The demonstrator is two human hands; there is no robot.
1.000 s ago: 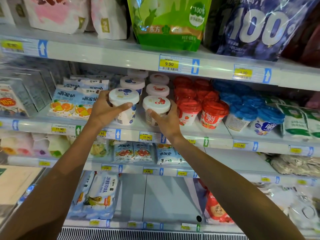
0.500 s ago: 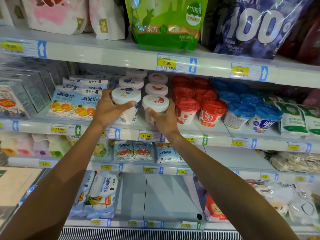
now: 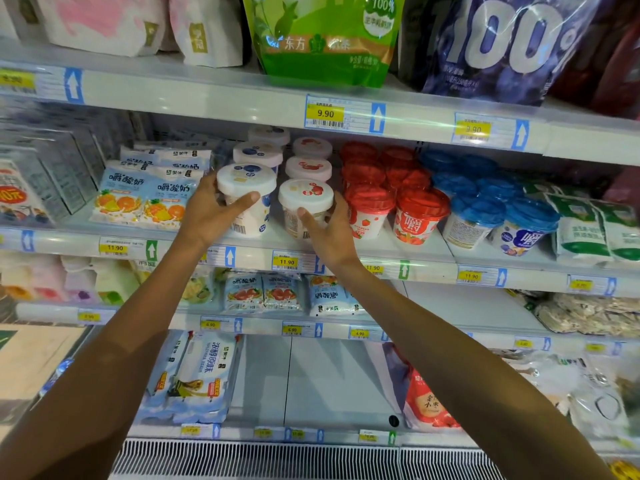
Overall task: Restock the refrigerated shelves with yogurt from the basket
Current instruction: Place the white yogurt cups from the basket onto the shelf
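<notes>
Four shelf levels of a refrigerated case (image 3: 433, 266) fill the view, cut off at both sides. On the top level a green bag (image 3: 325, 39) and a dark blue bag (image 3: 502, 50) are cropped by the upper edge, and their small print is unreadable. Goods at far left are blurred by glare and cannot be identified. A vent grille (image 3: 277, 459) runs along the bottom.

Both bare forearms reach up to the second level. The left hand (image 3: 207, 218) grips a yogurt cup with a blue-printed lid (image 3: 246, 183), thumb laid across the front and fingers wrapped round the left side, hidden behind it. The right hand (image 3: 330, 233) grips a yogurt cup with a red-printed lid (image 3: 305, 197), thumb on the front wall and fingers curled round the right side, tips out of sight.

The two cups are upright, side by side with a narrow gap, at the front of the second level, heading two rows of matching cups. Whether their bases rest on the shelf cannot be told. Each has a wide white lid overhanging a tapered white body; a barcode shows on the left one.

Red-lidded cups (image 3: 420, 216) stand just right, then blue-lidded cups (image 3: 476, 216); fruit-printed pouches (image 3: 149, 199) lie just left. A yellow price tag (image 3: 286, 261) below reads 11.90.
</notes>
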